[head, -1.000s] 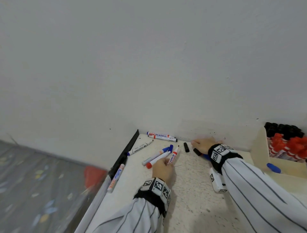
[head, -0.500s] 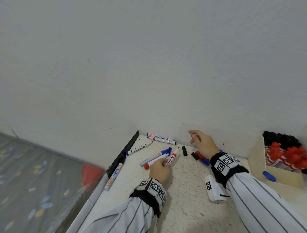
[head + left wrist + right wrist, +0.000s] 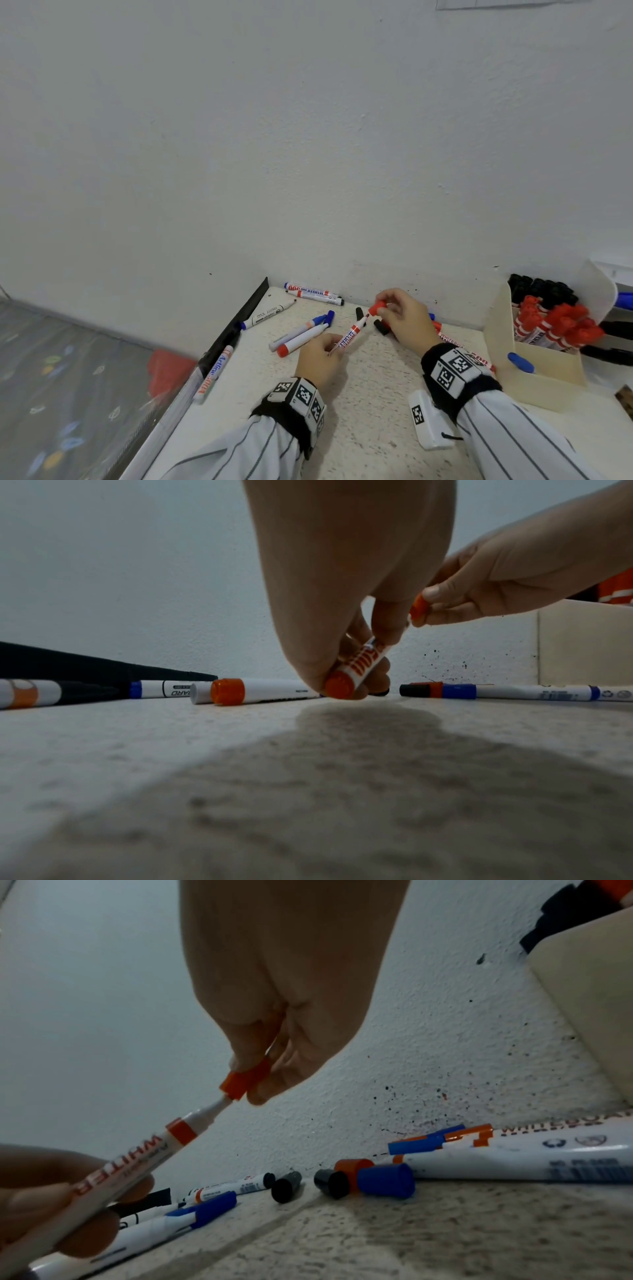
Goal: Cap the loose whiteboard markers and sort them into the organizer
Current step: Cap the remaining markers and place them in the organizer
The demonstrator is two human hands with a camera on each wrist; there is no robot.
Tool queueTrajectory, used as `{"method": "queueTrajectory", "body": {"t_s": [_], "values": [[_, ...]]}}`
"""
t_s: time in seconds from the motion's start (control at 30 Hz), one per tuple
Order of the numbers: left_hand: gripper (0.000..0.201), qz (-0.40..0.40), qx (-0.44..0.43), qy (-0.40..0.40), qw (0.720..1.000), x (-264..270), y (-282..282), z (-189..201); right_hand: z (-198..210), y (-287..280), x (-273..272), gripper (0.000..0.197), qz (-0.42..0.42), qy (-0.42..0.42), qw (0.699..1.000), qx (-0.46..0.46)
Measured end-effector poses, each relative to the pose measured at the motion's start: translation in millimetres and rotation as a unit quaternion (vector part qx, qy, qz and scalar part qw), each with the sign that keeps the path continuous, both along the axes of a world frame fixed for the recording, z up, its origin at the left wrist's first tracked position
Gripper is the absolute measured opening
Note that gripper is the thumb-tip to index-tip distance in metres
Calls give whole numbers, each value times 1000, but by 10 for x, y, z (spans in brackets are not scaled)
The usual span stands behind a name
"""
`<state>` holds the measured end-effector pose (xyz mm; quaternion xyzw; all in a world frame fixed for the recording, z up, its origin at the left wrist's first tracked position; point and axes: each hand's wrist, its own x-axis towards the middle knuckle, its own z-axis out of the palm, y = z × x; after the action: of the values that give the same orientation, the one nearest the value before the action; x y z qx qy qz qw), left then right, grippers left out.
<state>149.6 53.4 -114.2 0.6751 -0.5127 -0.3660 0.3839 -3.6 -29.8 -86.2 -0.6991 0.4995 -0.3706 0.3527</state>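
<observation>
Marker [image 3: 350,336] with red lettering and a red band sits in the left hand [image 3: 320,359], whose fingers curl round the rear half of the barrel, lifting it off the speckled table [image 3: 370,425] at a slant, nib end raised toward the wall. The right hand [image 3: 404,318] pinches a red cap [image 3: 377,307] between thumb and fingertips, and the open mouth of the cap sits right at the bare nib; in the right wrist view the nib just meets the rim of the cap [image 3: 245,1081], not pushed home.

Loose on the table to the left lie a red-ended marker [image 3: 301,341] and a blue-capped marker [image 3: 299,330] side by side, a black-tipped marker [image 3: 265,315] beyond them, and two more markers [image 3: 313,293] against the wall. Another marker [image 3: 214,373] lies along the table's left edge. Under and beside the right hand lie loose caps: a black cap [image 3: 286,1185] on its own, then a black cap [image 3: 330,1183], a red one and a blue cap [image 3: 387,1180] bunched together, with a long marker [image 3: 514,1161] just behind them.

At the right stands the cream organizer [image 3: 544,377], holding upright red-capped markers [image 3: 561,325] in front of black-capped ones [image 3: 541,287], with one blue marker [image 3: 520,362] lying in its near compartment.
</observation>
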Motion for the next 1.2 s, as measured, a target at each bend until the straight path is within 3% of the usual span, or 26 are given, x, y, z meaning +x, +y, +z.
{"method": "queueTrajectory", "body": {"t_s": [0.17, 0.27, 0.4, 0.47, 0.57, 0.67, 0.77, 0.83, 0.9, 1.0, 1.1, 1.17, 1.2], "values": [[27, -18, -12, -2, 1000, -34, 17, -1, -5, 39, -14, 24, 69, 50, 996, 39], [29, -35, 4, 9, 999, -8, 1, 14, 12, 67, -20, 9, 60, 51, 995, 59], [20, -52, -15, 28, 998, 20, -9, 52, 65, 163, 13, 42, 52, 118, 990, 61], [13, -85, -29, -10, 996, 5, 9, 89, 65, 206, 54, 46, 34, 108, 991, 70], [23, -111, -24, -21, 993, -49, 25, 158, 63, 227, 92, 42, 14, 82, 993, 84], [31, -97, 62, 75, 991, -52, 68, 260, 72, 262, 98, 40, 21, 68, 993, 92], [33, -100, 138, 186, 968, -56, 151, 332, 55, 299, 108, 40, 34, 34, 993, 112], [33, -90, 159, 260, 948, -82, 195, 383, 70, 319, 129, 40, 49, 0, 992, 116], [34, -82, 158, 278, 944, -92, 223, 404, 106, 320, 153, 39, 65, 1, 992, 108], [37, -82, 140, 214, 963, -49, 214, 406, 163, 300, 187, 39, 81, 29, 993, 85], [52, -79, 137, 110, 981, 71, 185, 470, 173, 300, 209, 40, 81, 54, 993, 62], [56, -38, 140, -39, 989, 247, 151, 427, 153, 314, 201, 40, 62, 45, 996, 49], [53, 2, 158, -145, 977, 370, 138, 373, 140, 319, 185, 39, 48, 36, 997, 42]]}}
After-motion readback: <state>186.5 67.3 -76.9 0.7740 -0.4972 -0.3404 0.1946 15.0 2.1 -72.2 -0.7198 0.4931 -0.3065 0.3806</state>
